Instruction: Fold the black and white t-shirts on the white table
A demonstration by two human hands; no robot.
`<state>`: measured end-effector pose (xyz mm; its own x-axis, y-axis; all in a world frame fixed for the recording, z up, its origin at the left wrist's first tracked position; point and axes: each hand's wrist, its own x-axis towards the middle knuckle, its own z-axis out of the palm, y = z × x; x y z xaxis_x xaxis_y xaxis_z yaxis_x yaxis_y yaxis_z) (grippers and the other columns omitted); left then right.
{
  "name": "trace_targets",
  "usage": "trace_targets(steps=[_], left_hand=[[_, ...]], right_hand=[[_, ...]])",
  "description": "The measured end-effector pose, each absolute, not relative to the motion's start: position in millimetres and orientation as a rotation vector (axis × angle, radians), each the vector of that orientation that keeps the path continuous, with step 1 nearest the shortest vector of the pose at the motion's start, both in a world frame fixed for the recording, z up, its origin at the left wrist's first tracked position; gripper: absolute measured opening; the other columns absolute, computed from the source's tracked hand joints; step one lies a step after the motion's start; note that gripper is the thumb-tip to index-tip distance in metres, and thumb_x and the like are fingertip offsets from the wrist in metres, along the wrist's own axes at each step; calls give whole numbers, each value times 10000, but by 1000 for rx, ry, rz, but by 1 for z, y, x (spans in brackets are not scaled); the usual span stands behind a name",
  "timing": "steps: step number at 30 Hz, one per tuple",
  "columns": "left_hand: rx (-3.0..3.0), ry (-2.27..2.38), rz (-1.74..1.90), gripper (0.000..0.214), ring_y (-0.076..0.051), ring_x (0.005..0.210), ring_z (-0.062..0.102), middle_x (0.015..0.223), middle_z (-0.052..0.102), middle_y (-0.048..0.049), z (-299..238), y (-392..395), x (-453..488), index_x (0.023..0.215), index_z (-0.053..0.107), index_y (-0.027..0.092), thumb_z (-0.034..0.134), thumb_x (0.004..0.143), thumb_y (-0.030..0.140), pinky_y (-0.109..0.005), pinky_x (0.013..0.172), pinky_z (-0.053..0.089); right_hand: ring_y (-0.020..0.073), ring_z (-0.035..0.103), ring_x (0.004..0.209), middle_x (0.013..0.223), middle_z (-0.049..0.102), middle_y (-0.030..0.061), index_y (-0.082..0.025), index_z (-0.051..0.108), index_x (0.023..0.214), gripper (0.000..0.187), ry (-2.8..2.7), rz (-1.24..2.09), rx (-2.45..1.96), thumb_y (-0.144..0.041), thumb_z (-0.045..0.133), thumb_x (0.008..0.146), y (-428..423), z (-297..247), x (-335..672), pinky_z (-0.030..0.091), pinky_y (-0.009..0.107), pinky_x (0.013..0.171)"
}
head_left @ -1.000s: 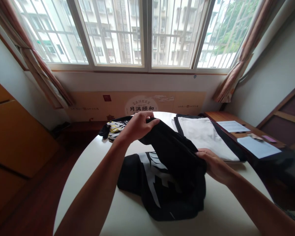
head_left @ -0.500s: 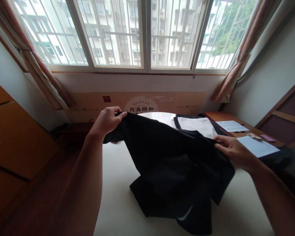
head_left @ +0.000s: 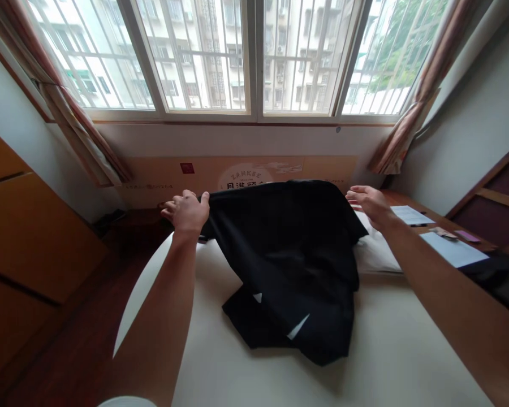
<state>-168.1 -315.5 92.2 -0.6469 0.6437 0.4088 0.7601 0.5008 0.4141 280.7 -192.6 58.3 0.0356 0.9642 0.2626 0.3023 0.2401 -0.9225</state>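
A black garment [head_left: 292,237] with small white marks hangs spread between my hands, its lower part lying crumpled on the white table [head_left: 220,373]. My left hand [head_left: 186,212] has its upper left corner, the thumb on the near side and the fingers partly fanned out behind. At the upper right edge, the curled fingers of my right hand [head_left: 371,204] pinch the cloth; the exact grip is hard to see. The garment's type cannot be made out. Partly behind it, close to my right hand, lies a pile of white cloth [head_left: 377,254].
On the right, a wooden desk [head_left: 390,198] bears paper sheets [head_left: 452,249] and a pink slip [head_left: 467,236]. A wooden cabinet [head_left: 21,226] stands left. Beyond the table are a printed cardboard panel [head_left: 152,175] and a barred window [head_left: 203,56] with curtains [head_left: 74,124].
My right hand has moved up and away, a little left, raising the garment's right side. The garment now covers part of the white pile. My left hand has shifted slightly and its fingers have spread.
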Motion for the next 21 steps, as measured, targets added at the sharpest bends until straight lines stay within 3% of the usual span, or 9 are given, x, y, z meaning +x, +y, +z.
trace_targets(steps=[3,7,9,11,12,15,18,21], left_hand=[[-1248,-2598,-750,690,-517,1388,474,1469,528,-366,91,-313,-157,1373,588,31,460,970,577,-620,1097,369],[-1858,-2590,-621,479,-402,1169,668,1234,737,-210,93,-308,-146,1146,725,156,519,932,532,-469,991,482],[-2270,-2532,-460,400,-333,1036,721,1108,791,-119,89,-306,-143,1031,753,211,579,882,539,-382,896,521],[-2475,-2484,-220,380,-304,1026,731,1134,798,-83,81,-304,-142,1016,759,230,641,821,534,-337,873,529],[-2499,-2480,-108,391,-305,1057,729,1183,791,-85,75,-303,-142,1038,759,231,669,792,522,-331,891,528],[-2496,-2502,71,475,-325,1149,709,1306,755,-111,62,-303,-143,1125,751,227,730,723,479,-342,954,516],[-2513,-2509,75,498,-328,1164,701,1319,747,-113,62,-305,-142,1131,748,229,753,708,493,-338,953,513],[-2631,-2456,-36,439,-295,1027,721,1133,788,-90,81,-314,-128,1023,751,205,733,748,546,-311,850,518]], right_hand=[[302,678,1055,1043,737,105,-217,690,1064,398,-1562,592,-1214,-460,825,779,-220,43,265,536,463,953],[297,692,1059,1120,749,99,-239,738,1115,358,-2237,694,-962,-529,748,906,-305,23,239,524,455,982],[323,658,1168,1256,714,109,-246,706,1274,576,-2511,819,-858,-576,838,820,-345,17,227,507,458,1041],[354,604,1243,1355,657,126,-243,660,1369,754,-2682,811,-819,-539,922,727,-369,14,218,479,478,1083],[352,600,1227,1336,656,126,-238,673,1336,674,-2724,766,-822,-485,910,755,-375,14,215,478,480,1072],[267,644,995,1055,706,77,-228,710,1020,104,-2688,735,-819,-314,676,972,-377,12,210,503,405,925],[204,628,803,869,687,29,-232,659,900,201,-2443,903,-796,-362,590,1037,-367,7,212,492,322,753],[196,613,740,806,659,20,-227,659,908,290,-2044,866,-888,-485,598,1026,-353,0,217,476,302,664]])
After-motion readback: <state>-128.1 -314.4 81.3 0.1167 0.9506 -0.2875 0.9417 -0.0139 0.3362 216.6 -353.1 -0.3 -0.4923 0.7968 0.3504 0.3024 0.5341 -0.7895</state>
